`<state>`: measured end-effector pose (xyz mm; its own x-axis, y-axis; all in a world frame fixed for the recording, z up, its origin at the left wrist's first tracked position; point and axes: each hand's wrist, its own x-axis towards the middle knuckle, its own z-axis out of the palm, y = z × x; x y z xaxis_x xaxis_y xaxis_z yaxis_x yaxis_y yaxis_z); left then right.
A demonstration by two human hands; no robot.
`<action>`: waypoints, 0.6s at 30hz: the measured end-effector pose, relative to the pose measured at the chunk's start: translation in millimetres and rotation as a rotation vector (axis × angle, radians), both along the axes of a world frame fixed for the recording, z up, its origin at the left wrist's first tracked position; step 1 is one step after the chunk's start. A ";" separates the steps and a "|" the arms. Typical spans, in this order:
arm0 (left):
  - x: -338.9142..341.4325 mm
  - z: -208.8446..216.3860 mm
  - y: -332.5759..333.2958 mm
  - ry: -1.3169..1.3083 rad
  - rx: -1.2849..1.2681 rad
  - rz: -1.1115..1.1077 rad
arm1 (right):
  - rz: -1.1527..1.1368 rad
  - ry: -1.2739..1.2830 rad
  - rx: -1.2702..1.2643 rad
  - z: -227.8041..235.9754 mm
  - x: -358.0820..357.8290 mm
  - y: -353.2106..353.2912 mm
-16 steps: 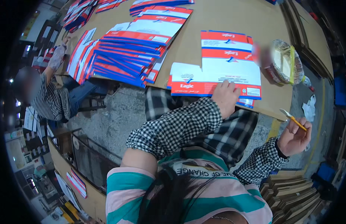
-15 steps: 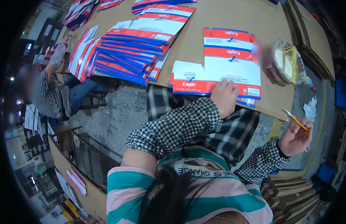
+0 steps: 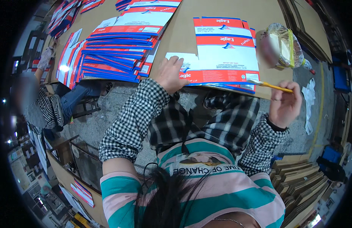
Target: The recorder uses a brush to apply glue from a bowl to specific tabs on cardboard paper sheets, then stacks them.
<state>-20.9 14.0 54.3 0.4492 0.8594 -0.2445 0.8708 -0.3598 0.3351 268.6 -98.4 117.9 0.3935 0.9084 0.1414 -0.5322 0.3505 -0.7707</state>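
Observation:
A flat carton blank (image 3: 226, 55), red, white and blue, lies near the table's front edge. My left hand (image 3: 169, 76) rests on its left end, thumb apart from the fingers and nothing held. My right hand (image 3: 285, 106) pinches a slim brush with a yellow handle (image 3: 277, 87). The brush's pale tip is over the blank's near right corner; whether it touches I cannot tell. Just behind that corner stands a plastic-wrapped tub (image 3: 291, 45) with white paste inside, a yellow band around it.
A fanned pile of similar blanks (image 3: 115, 53) covers the table's left part, with more stacks behind. A person in a striped top (image 3: 43, 110) sits at the far left. Folded brown cardboard (image 3: 297, 182) stands at the lower right. White scrap (image 3: 308, 102) lies on the floor.
My left hand has slid leftward along the blank to its left end. The right hand has risen toward the table, bringing the brush over the blank's right corner. The whole view has shifted slightly.

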 end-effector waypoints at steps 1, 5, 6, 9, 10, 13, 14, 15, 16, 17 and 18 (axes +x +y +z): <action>2.1 -2.4 0.4 0.074 0.053 -0.056 | 0.030 0.035 -0.016 -1.0 -5.2 2.3; 10.3 0.5 13.5 0.015 -0.123 0.000 | 0.040 0.007 -0.075 -9.0 -21.6 12.6; 12.7 3.9 16.7 0.007 -0.130 -0.011 | 0.065 0.010 -0.095 -10.1 -24.3 14.6; 17.5 11.5 23.0 0.076 -0.231 0.024 | 0.053 0.013 -0.147 -16.0 -27.0 22.2; 18.0 11.3 23.1 0.055 -0.211 0.042 | 0.057 0.006 -0.152 -17.1 -26.4 23.7; 16.1 6.1 24.3 0.040 -0.183 0.067 | 0.032 -0.044 -0.148 -13.3 -26.6 31.5; 16.2 5.1 23.8 -0.002 -0.207 0.080 | 0.019 -0.060 -0.203 -12.0 -23.6 33.1; 16.5 4.1 23.1 -0.043 -0.232 0.093 | 0.012 -0.062 -0.209 -11.1 -23.0 34.8; 16.8 1.9 21.7 -0.044 -0.237 0.086 | -0.006 -0.112 -0.259 -10.1 -24.4 36.9; 15.3 -0.8 20.0 -0.082 -0.190 0.071 | -0.019 -0.159 -0.307 -10.8 -27.0 39.6; 14.1 -2.9 19.4 -0.120 -0.143 0.055 | -0.015 -0.142 -0.333 -15.5 -29.2 41.0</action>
<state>-6.8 33.4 51.4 0.4358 0.8439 -0.3129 0.8385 -0.2543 0.4820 239.4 -57.4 102.4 0.4052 0.9080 -0.1070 -0.4085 0.0751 -0.9097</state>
